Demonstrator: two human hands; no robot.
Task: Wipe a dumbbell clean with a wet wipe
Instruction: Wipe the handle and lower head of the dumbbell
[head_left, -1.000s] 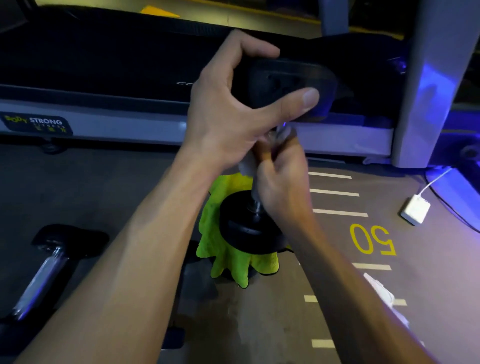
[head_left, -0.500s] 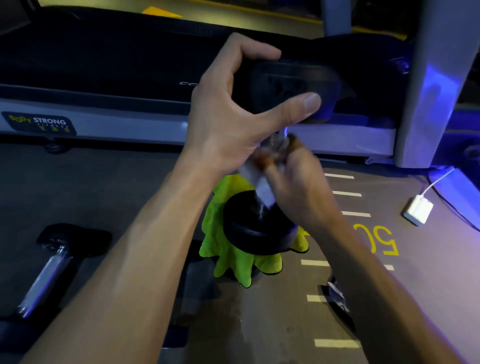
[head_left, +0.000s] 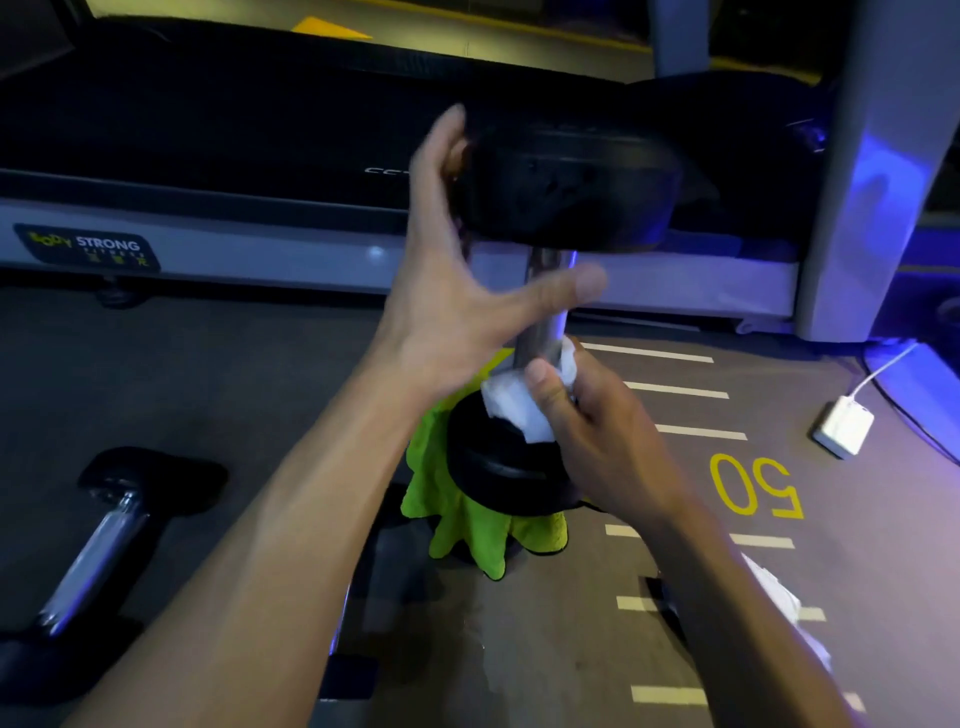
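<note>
Right, the treadmill (head_left: 260, 135) fills the back of the view, its dark belt running behind everything, a grey post (head_left: 883, 156) rising at its right. The floor (head_left: 208, 374) in front carries white stripes and a yellow "50" (head_left: 753, 488). A dumbbell (head_left: 566, 187) stands upright in the middle, its lower head on a green cloth (head_left: 467, 525) spread on the floor. The left hand (head_left: 457, 291) is spread loose by the top head, fingers against its left edge, thumb stretched across the steel bar, not clamped on anything. The right hand (head_left: 597, 431) has its grip curled round the low end of the bar, pinching a white wipe (head_left: 514, 405) against it. A second dumbbell (head_left: 104, 540) lies at left. A white charger (head_left: 844, 426) sits at right, its cable trailing away.
</note>
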